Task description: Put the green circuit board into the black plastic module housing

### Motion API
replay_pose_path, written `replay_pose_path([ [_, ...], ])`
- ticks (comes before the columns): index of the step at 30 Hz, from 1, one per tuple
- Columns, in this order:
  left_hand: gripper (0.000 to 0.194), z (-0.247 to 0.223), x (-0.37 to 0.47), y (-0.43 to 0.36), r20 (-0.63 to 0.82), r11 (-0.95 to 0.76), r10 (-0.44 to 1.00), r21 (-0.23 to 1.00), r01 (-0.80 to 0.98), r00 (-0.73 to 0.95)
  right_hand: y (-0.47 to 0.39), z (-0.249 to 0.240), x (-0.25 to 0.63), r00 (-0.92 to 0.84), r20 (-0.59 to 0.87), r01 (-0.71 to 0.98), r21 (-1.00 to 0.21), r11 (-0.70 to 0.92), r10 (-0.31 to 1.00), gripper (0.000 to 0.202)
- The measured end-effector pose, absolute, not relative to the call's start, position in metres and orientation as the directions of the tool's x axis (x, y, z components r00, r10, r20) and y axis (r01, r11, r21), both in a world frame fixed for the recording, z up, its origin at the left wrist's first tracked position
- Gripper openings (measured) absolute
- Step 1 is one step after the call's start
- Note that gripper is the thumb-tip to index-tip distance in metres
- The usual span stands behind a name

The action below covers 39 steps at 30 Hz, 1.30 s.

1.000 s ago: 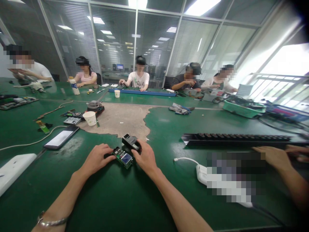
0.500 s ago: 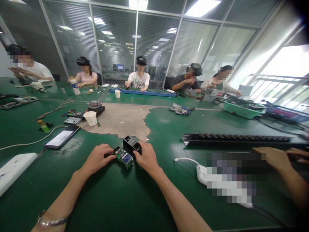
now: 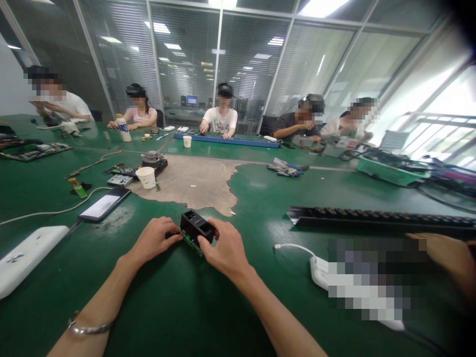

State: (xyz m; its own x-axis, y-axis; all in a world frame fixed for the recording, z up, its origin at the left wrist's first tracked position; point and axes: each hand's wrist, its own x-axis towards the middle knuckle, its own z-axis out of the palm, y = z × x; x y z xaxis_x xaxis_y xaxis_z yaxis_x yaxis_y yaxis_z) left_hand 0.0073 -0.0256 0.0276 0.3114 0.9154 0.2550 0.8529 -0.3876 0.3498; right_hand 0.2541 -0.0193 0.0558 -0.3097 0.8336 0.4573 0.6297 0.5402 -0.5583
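A black plastic housing [image 3: 196, 225] with square cutouts on top sits over a green circuit board [image 3: 191, 243]. Only the board's near edge shows beneath it; its small screen is hidden. My right hand [image 3: 226, 245] grips the housing from the right, thumb on the near side and fingers behind. On the other side, my left hand [image 3: 158, 239] pinches the board's left end between thumb and fingers. Both parts are just above or on the green table; I cannot tell which.
Left lie a phone [image 3: 105, 204] and a white power bank [image 3: 33, 255]. A paper cup [image 3: 146, 177] stands beside loose electronic parts. On the right are a black metal rail [image 3: 372, 218], a white charging cable [image 3: 293, 246] and a co-worker's hand [image 3: 441, 253]. Several people sit across the table.
My right hand has moved the black housing left and over the circuit board, covering its screen. My left hand keeps its hold on the board. The view has shifted slightly.
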Motion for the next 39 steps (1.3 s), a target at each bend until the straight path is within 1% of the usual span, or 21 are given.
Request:
replay_pose_path([
  [3, 0.021, 0.026, 0.006, -0.025, 0.251, -0.385, 0.917, 0.347, 0.855, 0.311, -0.024, 0.055, 0.252, -0.334, 0.452, 0.650, -0.525, 0.549, 0.827, 0.043],
  [10, 0.017, 0.026, 0.006, -0.024, 0.236, -0.375, 0.920, 0.304, 0.876, 0.312, -0.028, 0.053, 0.249, -0.389, 0.426, 0.674, -0.473, 0.567, 0.817, 0.044],
  [14, 0.017, 0.027, 0.004, -0.025, 0.231, -0.366, 0.924, 0.300, 0.881, 0.305, -0.030, 0.053, 0.249, -0.405, 0.406, 0.694, -0.447, 0.565, 0.819, 0.044],
  [17, 0.020, 0.026, 0.004, -0.024, 0.235, -0.350, 0.929, 0.309, 0.885, 0.285, -0.030, 0.051, 0.249, -0.423, 0.377, 0.710, -0.428, 0.560, 0.824, 0.042],
  [23, 0.035, 0.023, 0.003, -0.025, 0.233, -0.358, 0.928, 0.342, 0.869, 0.290, -0.028, 0.044, 0.250, -0.462, 0.294, 0.741, -0.391, 0.546, 0.837, 0.039],
  [28, 0.043, 0.024, 0.004, -0.027, 0.223, -0.374, 0.924, 0.377, 0.847, 0.309, -0.027, 0.043, 0.250, -0.442, 0.297, 0.730, -0.430, 0.532, 0.847, 0.041],
  [32, 0.047, 0.025, 0.006, -0.026, 0.238, -0.382, 0.921, 0.393, 0.836, 0.309, -0.025, 0.045, 0.249, -0.418, 0.313, 0.716, -0.464, 0.522, 0.852, 0.027],
  [36, 0.049, 0.022, 0.004, -0.025, 0.260, -0.345, 0.932, 0.418, 0.840, 0.253, -0.022, 0.054, 0.249, -0.372, 0.381, 0.653, -0.541, 0.531, 0.846, 0.022],
  [39, 0.052, 0.020, 0.002, -0.024, 0.281, -0.314, 0.938, 0.440, 0.841, 0.203, -0.016, 0.060, 0.253, -0.308, 0.450, 0.566, -0.622, 0.542, 0.838, 0.027],
])
